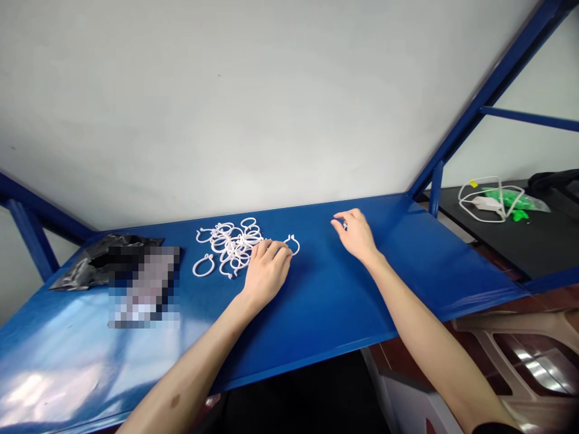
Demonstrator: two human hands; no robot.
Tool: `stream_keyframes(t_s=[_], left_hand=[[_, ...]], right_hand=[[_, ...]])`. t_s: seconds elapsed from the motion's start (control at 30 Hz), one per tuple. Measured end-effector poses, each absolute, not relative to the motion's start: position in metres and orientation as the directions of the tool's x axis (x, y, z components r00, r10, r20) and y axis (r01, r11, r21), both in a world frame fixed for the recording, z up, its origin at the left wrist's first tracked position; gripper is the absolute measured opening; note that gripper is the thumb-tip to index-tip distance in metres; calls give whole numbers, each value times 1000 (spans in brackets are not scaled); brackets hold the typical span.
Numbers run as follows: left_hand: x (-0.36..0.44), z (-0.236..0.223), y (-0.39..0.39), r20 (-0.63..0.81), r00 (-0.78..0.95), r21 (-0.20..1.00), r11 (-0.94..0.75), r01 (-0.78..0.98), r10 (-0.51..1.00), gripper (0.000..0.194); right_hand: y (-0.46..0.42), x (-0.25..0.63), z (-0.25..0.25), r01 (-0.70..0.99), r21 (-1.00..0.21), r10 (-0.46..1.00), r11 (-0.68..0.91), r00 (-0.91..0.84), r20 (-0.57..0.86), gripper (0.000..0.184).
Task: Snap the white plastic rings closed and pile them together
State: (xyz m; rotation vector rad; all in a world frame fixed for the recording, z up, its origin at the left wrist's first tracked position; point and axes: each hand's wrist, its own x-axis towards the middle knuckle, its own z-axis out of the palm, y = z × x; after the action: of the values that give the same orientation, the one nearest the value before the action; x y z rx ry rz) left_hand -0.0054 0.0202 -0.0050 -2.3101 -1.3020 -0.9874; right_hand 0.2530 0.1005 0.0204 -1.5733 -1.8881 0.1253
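Note:
A loose pile of white plastic curtain rings (pixel 233 247), each with a small eyelet, lies on the blue tabletop (pixel 316 301). My left hand (pixel 268 268) is palm down over the pile's right side, its fingers curled. One white curtain ring (pixel 296 246) sticks out past those fingers, and its near part is hidden by them. To the right, my right hand (pixel 357 235) is held apart from the pile, thumb and fingers bent toward each other. A tiny white piece shows between them; most of it is hidden.
On the left lie a crumpled black plastic bag (pixel 76 271) and a blurred-out flat object (pixel 149 283). Blue metal braces (pixel 434 187) rise at both ends of the table. A black side table (pixel 538 235) holds a white cable (pixel 479 217) and a green packet (pixel 515 199).

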Motion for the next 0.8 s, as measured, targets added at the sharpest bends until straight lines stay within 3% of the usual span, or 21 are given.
stream_keyframes(t_s=[0.1,0.2,0.3,0.4,0.57,0.67,0.8], left_hand=[[-4,1,15,710,372,50,-570,820,597,12],[-4,1,14,713,414,18,-604,797,567,10],[-4,0,14,697,450,16,-639,769,559,9],[-4,3,13,679,459,88,-684,724,573,13],[-3,8,9,733,334,172,-636,753,593,12],[-4,5,9,706,189,315,-541,779,683,9],[-5,2,11,510,74,598,-415,686,857,15]], right_hand=[[81,220,22,534,-709,886,460,-321,333,23],[61,194,19,373,-822,864,430,-434,255,20],[51,184,14,364,-817,861,448,-422,284,18],[51,185,12,361,-801,859,478,-384,339,23],[51,191,16,360,-765,837,534,-352,419,22],[49,191,18,363,-737,815,570,-359,454,21],[48,190,17,376,-717,804,587,-378,459,18]])
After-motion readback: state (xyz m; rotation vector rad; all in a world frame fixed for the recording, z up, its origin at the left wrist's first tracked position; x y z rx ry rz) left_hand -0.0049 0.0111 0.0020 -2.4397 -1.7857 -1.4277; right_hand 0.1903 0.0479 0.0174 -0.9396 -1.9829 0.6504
